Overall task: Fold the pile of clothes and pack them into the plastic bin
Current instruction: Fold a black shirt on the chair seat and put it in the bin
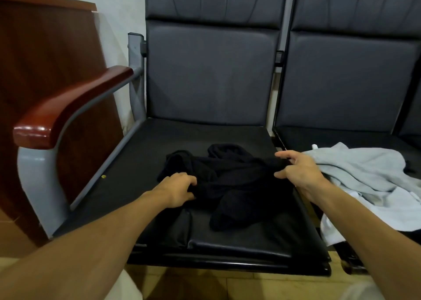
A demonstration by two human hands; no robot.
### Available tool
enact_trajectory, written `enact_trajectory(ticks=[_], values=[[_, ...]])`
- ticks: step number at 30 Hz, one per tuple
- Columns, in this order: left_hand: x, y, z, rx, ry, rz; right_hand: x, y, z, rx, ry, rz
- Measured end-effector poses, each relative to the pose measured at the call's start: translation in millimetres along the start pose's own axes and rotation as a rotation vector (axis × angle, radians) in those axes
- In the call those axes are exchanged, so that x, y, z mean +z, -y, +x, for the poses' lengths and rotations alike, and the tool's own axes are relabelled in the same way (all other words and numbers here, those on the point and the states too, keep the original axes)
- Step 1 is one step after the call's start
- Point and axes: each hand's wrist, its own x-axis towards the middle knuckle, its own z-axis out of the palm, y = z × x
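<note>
The left hand [176, 190] has its fingers curled into the near left side of the black garment [239, 181]; the right hand [298, 173] pinches the garment's right side between thumb and fingers; both hands are closed on cloth; the garment lies crumpled in the middle of the chair seat [227, 238], reaching toward its right edge; to fold it well, I judge, draw the hands apart and lift until the bunches fall out, then lay it flat and square to the seat's front edge; a grey garment [360, 170] lies on the next seat [341, 138]; no bin is in view
</note>
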Motion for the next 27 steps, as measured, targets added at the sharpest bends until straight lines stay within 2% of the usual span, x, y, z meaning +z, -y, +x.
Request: enact_trajectory(ticks=[2, 4, 7, 10, 14, 18, 20, 21, 23, 25, 26, 27], values=[[-4.4, 0.4, 0.6, 0.013, -0.037, -0.078, -3.9, 1.3, -1.2, -0.030, -0.020, -0.137], [-13.2, 0.9, 0.2, -0.009, -0.057, -0.270, -8.5, 2.4, -2.4, -0.080, -0.053, -0.293], [-30.6, -3.9, -11.1, -0.089, -0.106, -0.656, -13.6, 1.3, -4.3, -0.152, -0.093, -0.408], [-43.5, -8.8, -26.5, -0.165, -0.219, -1.125, -15.2, 0.0, -4.8, -0.155, -0.110, -0.384], [-63.0, -12.2, -53.3, -0.145, -0.299, -1.521, -13.6, -0.1, -3.4, -0.129, -0.126, -0.133], [-78.7, -9.1, -82.6, -0.107, -0.395, -1.705, -12.3, 17.1, -16.3, -0.022, -0.038, 0.423], [-82.5, -10.5, -92.1, -0.146, -0.466, -1.688, -18.3, 21.6, -23.4, 0.059, 0.102, 0.593], [-82.3, -11.5, -94.8, -0.210, -0.510, -1.612, -20.6, 20.6, -26.9, 0.099, 0.174, 0.536], [-75.1, -8.1, -96.7, -0.364, -0.524, -1.218, -21.2, 13.5, -36.2, 0.149, 0.287, 0.187], [-64.6, 3.5, -96.3, -0.392, -0.389, -0.740, -17.7, 6.2, -44.5, 0.155, 0.319, -0.144], [-60.7, 7.8, -96.9, -0.377, -0.327, -0.588, -16.0, 4.4, -47.4, 0.143, 0.302, -0.221], [-59.6, 9.4, -99.3, -0.370, -0.294, -0.532, -14.8, 2.8, -47.5, 0.119, 0.264, -0.235]])
